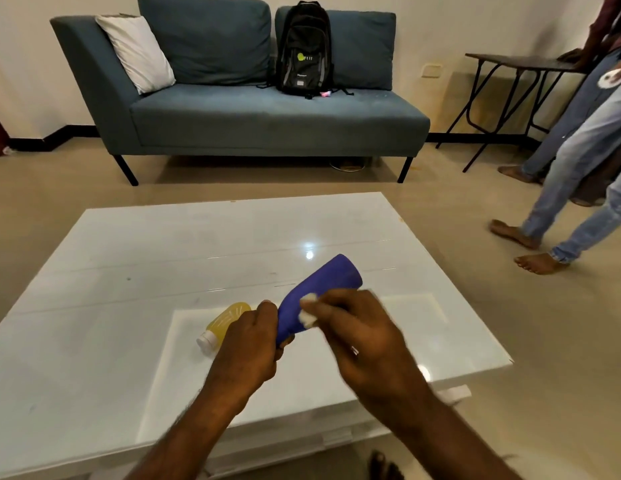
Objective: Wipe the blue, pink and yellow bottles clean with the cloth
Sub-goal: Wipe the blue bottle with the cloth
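Blue bottle (319,299), above white table (129,271): gripped by left hand (248,344); right hand (357,337) fingers pinched cloth (307,315) against it; yellow bottle (224,325) lay left.

Head-worn camera looks forward and down, near the white table (94,271), facing the sofa (267,116).

Both bare forearms are extended forward and converge, the left hand (248,344) is closed in a grip with knuckles up, and the right hand (357,337) is blurred, held just beside it, fingers (323,306) pinched together, a ring seen on one finger.
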